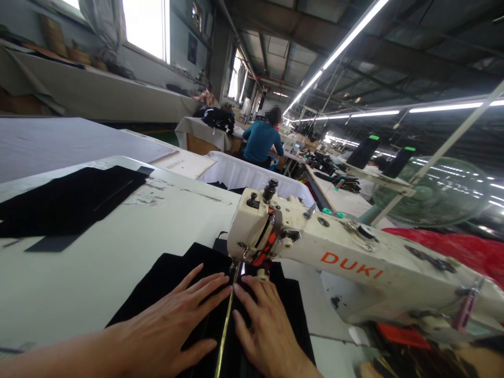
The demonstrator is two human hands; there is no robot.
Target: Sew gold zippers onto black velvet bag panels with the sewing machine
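Observation:
A piece of black fabric [157,281] lies flat on the table under the head of a white sewing machine [291,231]. Down the fabric's middle runs a narrow gold strip [225,336] that looks like a zipper, its far end at the presser foot [233,265]. My left hand [177,310] rests flat on the fabric left of the strip, fingers spread, fingertips close to the foot. On the other side, my right hand [262,320] presses on the fabric, fingers apart and slightly bent. Both hands are open. The needle point is hidden.
More black fabric pieces [79,197] lie on the table's left. Behind the machine stands a white plastic bin [255,173] with dark fabric in it. Thread cones [362,152] and a fan [437,191] are at right. A person in a blue top [260,140] sits farther back.

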